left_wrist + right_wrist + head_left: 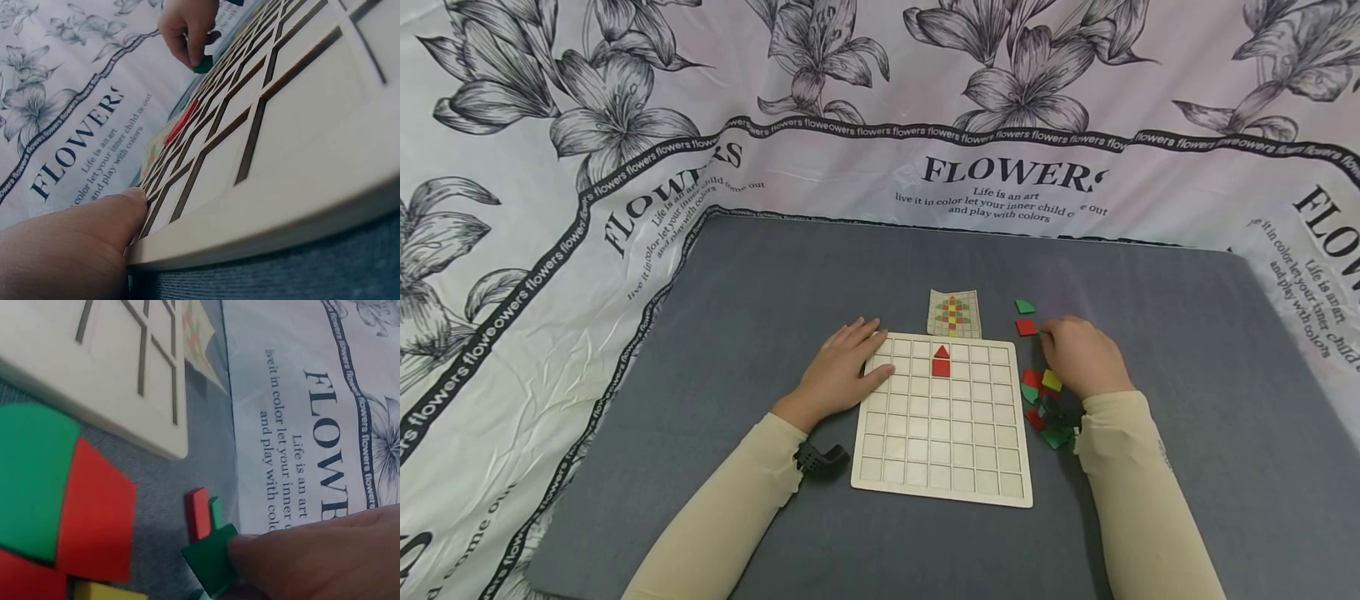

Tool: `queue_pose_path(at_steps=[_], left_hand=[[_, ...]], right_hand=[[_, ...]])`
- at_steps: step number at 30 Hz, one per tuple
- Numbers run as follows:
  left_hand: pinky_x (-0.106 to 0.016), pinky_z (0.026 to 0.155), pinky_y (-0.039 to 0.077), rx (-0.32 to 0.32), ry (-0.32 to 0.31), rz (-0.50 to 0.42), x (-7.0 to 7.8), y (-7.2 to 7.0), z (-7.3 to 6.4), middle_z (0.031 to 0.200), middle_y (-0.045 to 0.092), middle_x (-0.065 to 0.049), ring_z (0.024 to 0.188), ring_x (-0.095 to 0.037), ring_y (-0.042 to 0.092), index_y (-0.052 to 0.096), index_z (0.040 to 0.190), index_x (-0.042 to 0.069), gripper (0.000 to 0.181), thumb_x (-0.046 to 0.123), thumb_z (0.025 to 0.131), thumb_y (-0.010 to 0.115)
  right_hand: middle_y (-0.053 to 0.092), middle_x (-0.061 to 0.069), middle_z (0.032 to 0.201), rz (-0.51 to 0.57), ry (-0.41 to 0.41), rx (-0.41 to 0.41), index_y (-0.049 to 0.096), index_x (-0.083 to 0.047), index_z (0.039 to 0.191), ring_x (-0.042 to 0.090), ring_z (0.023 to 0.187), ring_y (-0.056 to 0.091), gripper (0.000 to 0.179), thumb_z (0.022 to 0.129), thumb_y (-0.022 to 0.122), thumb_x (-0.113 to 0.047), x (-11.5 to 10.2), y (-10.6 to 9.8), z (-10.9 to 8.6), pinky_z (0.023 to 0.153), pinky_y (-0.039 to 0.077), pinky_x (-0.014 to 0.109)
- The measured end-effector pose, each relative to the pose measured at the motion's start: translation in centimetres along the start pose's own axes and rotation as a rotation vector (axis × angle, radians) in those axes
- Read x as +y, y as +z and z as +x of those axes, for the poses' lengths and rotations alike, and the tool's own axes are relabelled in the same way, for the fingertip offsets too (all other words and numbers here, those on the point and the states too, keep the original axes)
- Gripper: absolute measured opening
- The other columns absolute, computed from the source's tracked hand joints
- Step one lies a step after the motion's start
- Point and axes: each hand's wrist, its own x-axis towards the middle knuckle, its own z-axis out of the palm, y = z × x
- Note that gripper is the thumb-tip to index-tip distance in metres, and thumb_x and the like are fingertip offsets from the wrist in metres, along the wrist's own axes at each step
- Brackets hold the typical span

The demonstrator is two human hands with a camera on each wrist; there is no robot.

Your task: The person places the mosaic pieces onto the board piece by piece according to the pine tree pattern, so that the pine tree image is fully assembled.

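Note:
My left hand [844,367] rests on the upper left corner of a pale wooden grid board [940,490], fingers extended and thumb over the edge squares. A red triangle tile [942,352] and a red square tile [941,367] sit in the board's upper middle, one above the other. To the right of the board, my right hand [1086,354] pinches a green tile [211,560] between thumb and fingers. Just past that tile, a red tile [1026,327] and a green quarter-round tile [1025,307] lie on the grey table.
A small pattern card [942,325] with a coloured design lies at the board's far edge. Loose red, green and yellow tiles [1052,381] are piled along the board's right side, partly under my right wrist. A flower-printed cloth [850,179] surrounds the grey table [760,283].

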Motion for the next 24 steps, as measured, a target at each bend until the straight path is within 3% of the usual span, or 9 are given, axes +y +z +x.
queue_pose_path(at_steps=[5, 8, 12, 19, 24], left_hand=[[-0.046, 0.133, 0.015, 0.006, 0.003, -0.004, -0.1, 0.0, 0.0, 0.171, 0.033, -0.008, 0.161, -0.028, 0.021, 0.042, 0.163, 0.014, 0.068, 0.052, 0.108, 0.053], [-0.047, 0.133, 0.016, 0.009, 0.003, -0.006, 0.0, 0.0, 0.0, 0.171, 0.033, -0.008, 0.161, -0.028, 0.022, 0.042, 0.163, 0.014, 0.068, 0.052, 0.108, 0.054], [-0.046, 0.133, 0.016, 0.008, 0.002, -0.007, 0.0, 0.0, 0.0, 0.171, 0.033, -0.008, 0.161, -0.028, 0.022, 0.042, 0.163, 0.014, 0.068, 0.052, 0.108, 0.054], [-0.046, 0.133, 0.015, 0.007, -0.001, -0.006, 0.0, 0.0, 0.0, 0.171, 0.033, -0.008, 0.161, -0.027, 0.022, 0.042, 0.163, 0.014, 0.067, 0.052, 0.108, 0.054], [-0.045, 0.134, 0.014, 0.003, -0.007, -0.008, 0.0, 0.0, 0.0, 0.171, 0.032, -0.007, 0.162, -0.027, 0.021, 0.042, 0.163, 0.015, 0.068, 0.052, 0.108, 0.053]], right_hand=[[0.071, 0.025, 0.107, 0.007, 0.000, -0.019, 0.077, 0.006, 0.114, 0.040, 0.091, 0.070, 0.021, 0.103, 0.063, -0.006, -0.6, -0.2, 0.0, 0.078, 0.060, 0.060], [0.073, 0.025, 0.110, 0.049, 0.003, -0.045, 0.076, 0.005, 0.116, 0.040, 0.094, 0.071, 0.022, 0.104, 0.063, -0.008, -1.1, -0.3, 0.1, 0.082, 0.060, 0.061], [0.074, 0.024, 0.111, 0.105, -0.001, -0.061, 0.075, 0.005, 0.119, 0.038, 0.092, 0.072, 0.023, 0.105, 0.063, -0.009, -1.7, -0.2, 0.1, 0.081, 0.060, 0.060], [0.075, 0.022, 0.110, 0.201, -0.111, -0.054, 0.076, 0.004, 0.116, 0.035, 0.091, 0.073, 0.019, 0.104, 0.064, -0.004, -2.6, 0.3, 0.2, 0.079, 0.062, 0.054], [0.075, 0.020, 0.112, 0.223, -0.145, -0.072, 0.077, 0.003, 0.115, 0.034, 0.093, 0.074, 0.017, 0.103, 0.065, -0.003, -3.6, 0.6, 0.1, 0.077, 0.062, 0.050]])
